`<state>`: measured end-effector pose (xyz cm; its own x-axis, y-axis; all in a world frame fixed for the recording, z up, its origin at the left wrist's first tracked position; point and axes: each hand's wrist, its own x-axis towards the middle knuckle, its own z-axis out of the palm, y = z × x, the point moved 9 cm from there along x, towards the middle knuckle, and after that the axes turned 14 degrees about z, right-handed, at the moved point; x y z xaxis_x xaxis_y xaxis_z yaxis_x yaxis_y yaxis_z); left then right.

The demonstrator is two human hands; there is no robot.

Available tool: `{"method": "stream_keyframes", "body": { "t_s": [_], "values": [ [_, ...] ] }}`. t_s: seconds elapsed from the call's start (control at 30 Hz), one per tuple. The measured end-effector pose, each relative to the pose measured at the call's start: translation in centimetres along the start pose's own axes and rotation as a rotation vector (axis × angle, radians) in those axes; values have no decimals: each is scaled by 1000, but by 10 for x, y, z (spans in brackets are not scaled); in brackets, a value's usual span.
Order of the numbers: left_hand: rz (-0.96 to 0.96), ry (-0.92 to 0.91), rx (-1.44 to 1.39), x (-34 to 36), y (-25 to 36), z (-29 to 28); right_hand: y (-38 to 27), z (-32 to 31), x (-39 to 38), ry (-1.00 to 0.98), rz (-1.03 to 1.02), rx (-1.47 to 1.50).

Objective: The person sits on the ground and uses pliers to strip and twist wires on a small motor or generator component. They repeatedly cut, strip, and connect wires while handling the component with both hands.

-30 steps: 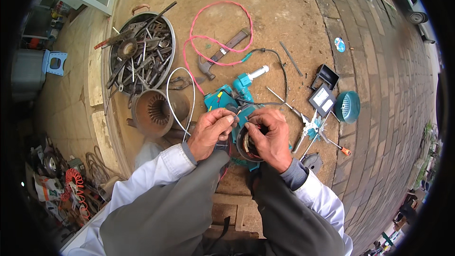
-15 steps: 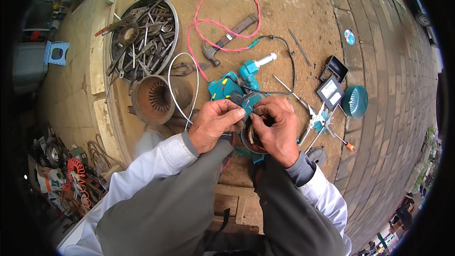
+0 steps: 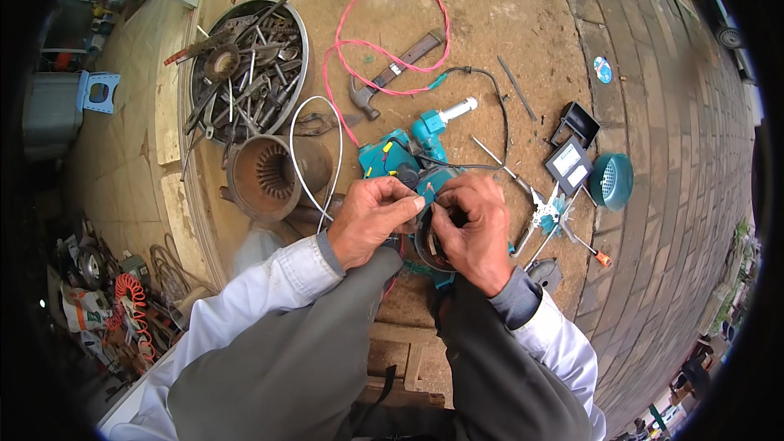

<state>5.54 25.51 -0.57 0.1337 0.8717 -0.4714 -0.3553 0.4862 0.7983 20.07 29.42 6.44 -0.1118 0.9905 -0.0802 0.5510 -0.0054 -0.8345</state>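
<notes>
Both hands meet close together over a teal electric machine [image 3: 384, 157], fingertips almost touching. My left hand [image 3: 377, 219] is closed in a pinch of thumb and forefinger. My right hand [image 3: 474, 224] pinches opposite it. Short copper-coloured wire ends [image 3: 429, 188] show between the fingertips; the rest of these wires is hidden by the fingers. Below my right hand, a round dark motor housing [image 3: 426, 247] is partly covered. Yellow-tipped leads [image 3: 387, 147] come out of the teal body, and a silver shaft [image 3: 459, 109] sticks out at its far end.
A round metal tub [image 3: 304, 57] of tools and a rusty ribbed cylinder [image 3: 261, 175] stand left. A white cable loop [image 3: 294, 139], pink wire [image 3: 447, 16] and hammer [image 3: 408, 61] lie beyond. At right are a gear puller [image 3: 549, 214], black box [image 3: 569, 165] and teal cover [image 3: 612, 181].
Both hands stay pinched in the same place, with only slight finger movement. The view has shifted very slightly. Nothing has been let go or put down.
</notes>
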Motion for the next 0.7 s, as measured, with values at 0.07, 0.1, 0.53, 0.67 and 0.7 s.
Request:
{"method": "stream_keyframes", "body": {
  "t_s": [0.07, 0.1, 0.53, 0.67, 0.7],
  "values": [
    [4, 46, -38, 0, 0, -2, 1, 0, 0, -9, 20, -17],
    [6, 69, -58, 0, 0, -3, 1, 0, 0, -1, 21, -18],
    [115, -26, 208, -1, 11, -3, -5, 1, 2, -64, -30, -34],
    [154, -46, 310, 0, 16, -2, -9, 2, 2, -51, -35, -66],
    [163, -50, 325, 0, 18, -1, -10, 2, 2, -50, -39, -71]
  ]
}}
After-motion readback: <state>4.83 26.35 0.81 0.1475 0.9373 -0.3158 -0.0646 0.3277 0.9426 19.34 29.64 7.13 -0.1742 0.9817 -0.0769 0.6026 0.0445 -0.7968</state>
